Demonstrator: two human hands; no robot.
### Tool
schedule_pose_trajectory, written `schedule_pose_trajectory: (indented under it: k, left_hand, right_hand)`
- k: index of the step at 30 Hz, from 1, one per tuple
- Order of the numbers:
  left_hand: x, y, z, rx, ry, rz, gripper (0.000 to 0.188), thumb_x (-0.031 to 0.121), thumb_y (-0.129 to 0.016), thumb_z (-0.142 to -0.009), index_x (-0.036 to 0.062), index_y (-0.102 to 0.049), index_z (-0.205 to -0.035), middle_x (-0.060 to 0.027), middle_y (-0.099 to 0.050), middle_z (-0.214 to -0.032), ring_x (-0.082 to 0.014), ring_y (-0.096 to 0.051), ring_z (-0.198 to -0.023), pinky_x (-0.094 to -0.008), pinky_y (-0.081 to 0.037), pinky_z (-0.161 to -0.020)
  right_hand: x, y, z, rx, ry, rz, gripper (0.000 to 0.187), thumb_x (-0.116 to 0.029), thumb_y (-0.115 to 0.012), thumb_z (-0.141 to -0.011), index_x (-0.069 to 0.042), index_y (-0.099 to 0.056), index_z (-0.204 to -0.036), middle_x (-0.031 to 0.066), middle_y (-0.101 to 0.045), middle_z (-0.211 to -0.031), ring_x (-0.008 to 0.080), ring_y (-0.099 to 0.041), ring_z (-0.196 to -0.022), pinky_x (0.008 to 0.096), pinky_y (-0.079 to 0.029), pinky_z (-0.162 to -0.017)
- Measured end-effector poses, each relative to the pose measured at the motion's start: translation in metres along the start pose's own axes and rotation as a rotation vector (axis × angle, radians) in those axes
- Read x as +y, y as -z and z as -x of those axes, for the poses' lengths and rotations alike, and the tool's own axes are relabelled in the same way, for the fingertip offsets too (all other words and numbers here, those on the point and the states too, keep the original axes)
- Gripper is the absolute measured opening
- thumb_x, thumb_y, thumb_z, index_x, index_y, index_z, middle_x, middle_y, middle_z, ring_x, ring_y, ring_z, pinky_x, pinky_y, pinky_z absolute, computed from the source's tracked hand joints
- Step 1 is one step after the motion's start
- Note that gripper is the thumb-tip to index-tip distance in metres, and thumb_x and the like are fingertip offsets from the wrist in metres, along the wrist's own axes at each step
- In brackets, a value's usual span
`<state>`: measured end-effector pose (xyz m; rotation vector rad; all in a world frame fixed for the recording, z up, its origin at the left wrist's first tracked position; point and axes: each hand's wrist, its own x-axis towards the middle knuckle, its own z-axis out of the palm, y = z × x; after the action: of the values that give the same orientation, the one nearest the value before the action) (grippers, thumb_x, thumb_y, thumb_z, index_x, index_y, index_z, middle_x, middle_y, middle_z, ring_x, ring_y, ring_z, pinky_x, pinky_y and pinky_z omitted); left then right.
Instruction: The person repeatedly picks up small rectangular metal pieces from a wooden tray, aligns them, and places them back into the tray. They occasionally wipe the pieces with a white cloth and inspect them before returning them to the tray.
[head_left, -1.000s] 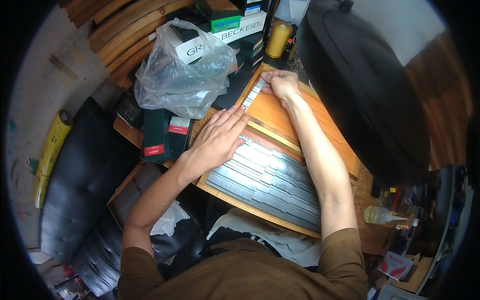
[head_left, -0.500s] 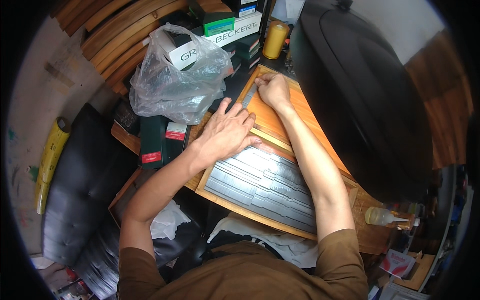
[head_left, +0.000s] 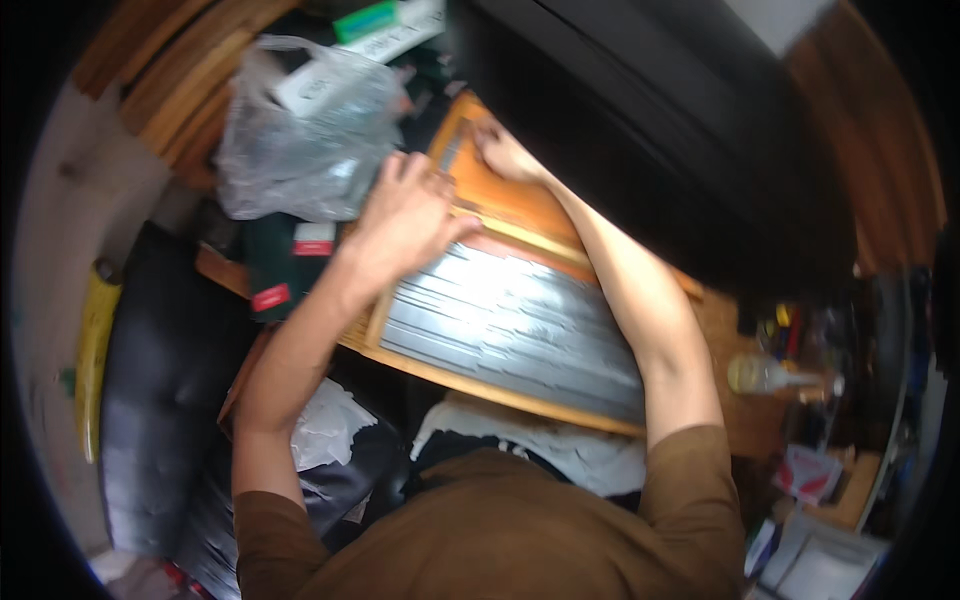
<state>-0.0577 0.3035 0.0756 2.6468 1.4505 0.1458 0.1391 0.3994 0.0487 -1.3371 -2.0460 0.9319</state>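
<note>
A shallow wooden tray (head_left: 500, 398) with a divider across it lies in front of me. Flat grey metal strips (head_left: 510, 330) in packed rows fill its near section. The far section shows a bare orange wood bottom, with a short line of grey metal pieces (head_left: 452, 153) along its left edge. My left hand (head_left: 405, 215) rests with fingers spread over the tray's left rim and the divider's end. My right hand (head_left: 505, 152) reaches into the far left corner, its fingers curled down beside the grey pieces. Blur and the hand itself hide whatever those fingers pinch.
A clear plastic bag (head_left: 305, 150) and dark green boxes (head_left: 268, 265) stand left of the tray. A large black rounded object (head_left: 680, 150) overhangs the right side. A small bottle with a nozzle (head_left: 755, 375) lies at the right. A black padded seat (head_left: 165, 380) is at the left.
The whole view has shifted and blurred, with the tray appearing further left and higher. My right hand stays curled at the far corner, and my left hand stays spread on the tray's left side.
</note>
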Motion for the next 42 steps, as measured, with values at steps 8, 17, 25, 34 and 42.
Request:
schedule_pose_trajectory:
  k: [8,17,25,34,42]
  left_hand:
    - [0.022,0.005,0.021,0.333,-0.104,0.021,0.043,0.029,-0.063,-0.102,-0.0039,-0.066,-0.129,-0.0187,-0.068,-0.116,-0.0337,-0.056,-0.117,-0.0429,-0.040,-0.105]
    - [0.211,-0.038,0.081,0.078,-0.652,0.553,0.034,0.027,-0.074,-0.095,-0.0002,-0.067,-0.114,-0.0140,-0.066,-0.116,-0.0297,-0.058,-0.104,-0.0428,-0.048,-0.092]
    - [0.228,-0.056,0.087,0.079,-0.632,0.559,0.043,0.020,-0.081,-0.086,0.0013,-0.065,-0.121,-0.0135,-0.063,-0.129,-0.0334,-0.058,-0.112,-0.0463,-0.048,-0.095]
    - [0.236,-0.048,0.081,0.048,-0.715,0.507,0.045,0.031,-0.073,-0.094,-0.0033,-0.064,-0.122,-0.0184,-0.061,-0.136,-0.0333,-0.056,-0.122,-0.0439,-0.044,-0.105]
    - [0.234,-0.058,0.076,0.033,-0.714,0.530,0.044,0.032,-0.076,-0.093,-0.0033,-0.066,-0.118,-0.0178,-0.064,-0.133,-0.0327,-0.058,-0.121,-0.0436,-0.046,-0.104]
  right_hand:
    - [-0.019,0.132,0.194,0.175,-0.051,0.078,0.027,-0.020,-0.056,-0.109,-0.001,-0.072,-0.120,0.0031,-0.070,-0.090,0.0090,-0.062,-0.074,0.0272,-0.056,-0.070]
    - [0.003,0.106,0.376,0.328,-0.545,0.297,0.018,-0.016,-0.072,-0.095,0.001,-0.076,-0.100,0.0161,-0.077,-0.089,0.0213,-0.072,-0.077,0.0357,-0.055,-0.070]
    - [-0.011,0.057,0.363,0.376,-0.531,0.559,0.017,-0.011,-0.067,-0.091,0.005,-0.067,-0.095,0.0267,-0.072,-0.100,0.0453,-0.071,-0.093,0.0526,-0.056,-0.084]
    - [-0.005,0.062,0.366,0.379,-0.499,0.355,0.027,-0.006,-0.068,-0.089,0.007,-0.070,-0.112,0.0251,-0.074,-0.098,0.0406,-0.073,-0.095,0.0472,-0.057,-0.084]
    - [-0.010,0.059,0.363,0.365,-0.499,0.380,0.043,-0.014,-0.084,-0.082,0.004,-0.069,-0.118,0.0215,-0.074,-0.098,0.0369,-0.072,-0.093,0.0426,-0.057,-0.082]
